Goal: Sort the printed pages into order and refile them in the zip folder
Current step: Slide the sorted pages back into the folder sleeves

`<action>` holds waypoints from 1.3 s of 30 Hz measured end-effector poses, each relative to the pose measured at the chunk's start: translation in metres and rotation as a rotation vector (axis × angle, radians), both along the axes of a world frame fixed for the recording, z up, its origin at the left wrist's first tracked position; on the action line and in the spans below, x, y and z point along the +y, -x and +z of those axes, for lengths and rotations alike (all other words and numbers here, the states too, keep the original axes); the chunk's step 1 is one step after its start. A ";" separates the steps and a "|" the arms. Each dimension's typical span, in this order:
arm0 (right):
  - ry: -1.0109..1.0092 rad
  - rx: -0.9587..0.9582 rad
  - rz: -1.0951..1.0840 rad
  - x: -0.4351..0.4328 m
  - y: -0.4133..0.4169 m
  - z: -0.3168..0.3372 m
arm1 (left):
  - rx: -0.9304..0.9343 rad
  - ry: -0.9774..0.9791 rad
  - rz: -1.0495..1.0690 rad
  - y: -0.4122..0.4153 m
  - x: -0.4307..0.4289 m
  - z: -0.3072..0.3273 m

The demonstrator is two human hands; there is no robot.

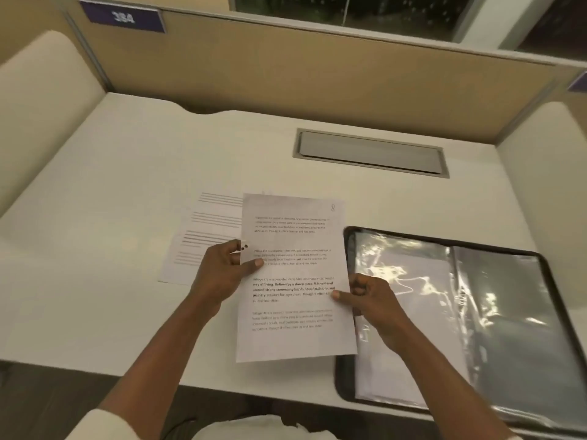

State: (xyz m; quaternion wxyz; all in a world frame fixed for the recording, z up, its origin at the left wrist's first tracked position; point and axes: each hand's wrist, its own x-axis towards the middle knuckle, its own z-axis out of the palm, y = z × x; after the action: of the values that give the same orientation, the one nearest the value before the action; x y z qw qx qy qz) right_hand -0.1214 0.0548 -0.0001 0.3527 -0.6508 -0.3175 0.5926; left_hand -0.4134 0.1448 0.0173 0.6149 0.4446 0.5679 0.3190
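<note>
While left grip (pixel 219 276) and right grip (pixel 376 308) pinch its edges, printed page (pixel 295 239), numbered 8, four paragraphs.

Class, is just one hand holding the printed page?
No, the left hand and the right hand each pinch a side edge of the page.

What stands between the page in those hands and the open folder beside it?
Nothing visible does. The page, held by the left hand and right hand, overlaps the left edge of the zip folder. A second page lies on the desk to the left, out of the way.
</note>
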 end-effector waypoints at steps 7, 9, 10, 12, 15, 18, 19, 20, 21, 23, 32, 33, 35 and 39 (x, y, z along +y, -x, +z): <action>-0.064 0.010 -0.160 -0.067 -0.093 0.002 | 0.056 -0.014 -0.108 -0.118 -0.060 0.011; -0.078 -0.008 -0.182 -0.083 -0.114 -0.001 | 0.081 -0.028 -0.124 -0.147 -0.077 0.012; -0.080 -0.013 -0.189 -0.091 -0.124 -0.002 | 0.109 -0.049 -0.138 -0.160 -0.086 0.011; -0.070 -0.012 -0.200 -0.106 -0.144 -0.004 | 0.185 -0.107 -0.162 -0.181 -0.103 0.007; -0.048 -0.004 -0.212 -0.120 -0.174 -0.001 | 0.246 -0.155 -0.175 -0.206 -0.121 0.002; -0.083 -0.050 -0.223 -0.119 -0.208 0.010 | 0.267 -0.157 -0.218 -0.225 -0.129 0.004; -0.108 -0.077 -0.230 -0.115 -0.221 0.014 | 0.275 -0.157 -0.241 -0.231 -0.129 0.004; -0.135 -0.110 -0.229 -0.110 -0.233 0.019 | 0.283 -0.160 -0.264 -0.236 -0.128 0.005; -0.161 -0.152 -0.213 -0.104 -0.244 0.025 | 0.290 -0.165 -0.287 -0.241 -0.127 0.006; -0.191 -0.242 -0.151 -0.089 -0.266 0.036 | 0.298 -0.173 -0.337 -0.251 -0.121 0.006; -0.062 -0.658 0.406 -0.015 -0.330 0.071 | 0.330 -0.174 -0.584 -0.302 -0.064 -0.003; -0.040 -0.688 0.465 -0.006 -0.332 0.069 | 0.323 -0.166 -0.588 -0.308 -0.058 -0.005; 0.003 -0.718 0.548 0.008 -0.336 0.063 | 0.317 -0.145 -0.590 -0.318 -0.050 -0.008; 0.011 -0.749 0.601 0.036 -0.336 0.060 | 0.269 -0.119 -0.562 -0.333 -0.038 -0.012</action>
State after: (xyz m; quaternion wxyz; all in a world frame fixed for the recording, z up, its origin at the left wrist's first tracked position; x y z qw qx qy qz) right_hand 0.2148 0.0910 0.0603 0.0236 -0.7006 -0.5938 0.3949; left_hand -0.0808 0.1073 0.0053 0.5714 0.6575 0.4791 0.1075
